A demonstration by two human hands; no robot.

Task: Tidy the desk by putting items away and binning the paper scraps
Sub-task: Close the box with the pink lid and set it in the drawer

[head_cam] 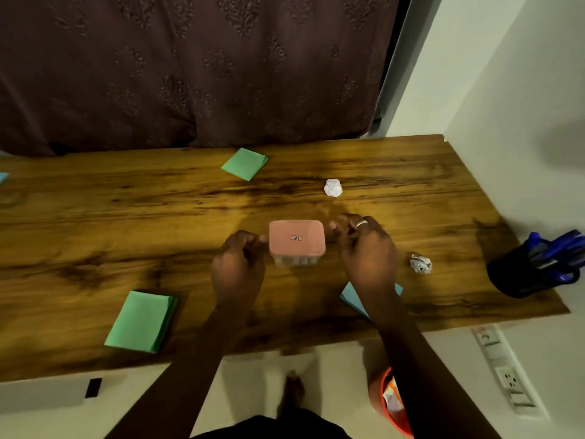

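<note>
A: Middle of the worktop [95,223], that's the spot to watch: a small box [294,261], translucent walls, with a pink lid [281,245] sitting flat on top

B: Rounded corners on that lid, and a little dark-framed label [296,237] dead centre. Too small to read

A: The left hand [237,267] is at the lid's left edge, fingers curled, tips right on the rim. That grip is on the box

B: And the right hand [367,248], with a ring [361,224] on one finger, is at the opposite side. Fingers curled, tips just beside the right edge. It's blurred there, so I cannot tell whether that grip has closed on the lid or only sits next to it

A: Fair. The box itself is upright, base down on the wood

B: Now the scraps. The far scrap [333,187], a white crumpled ball, lies beyond the box and a touch to the right

A: The near scrap [420,263], white with dark print, lies between the right hand and the pen pot [519,280]. Both are on the worktop, apart from the box

B: The pen pot is dark, with blue pens in it, at the right end

A: There's a green pad [244,163] near the far edge and a bigger green stack [141,321] at the front left

B: A blue sheet [351,296] is partly hidden under the right forearm

A: And the orange bin [384,403] is on the floor below the front edge, with paper showing inside it, half covered by that same forearm
</note>
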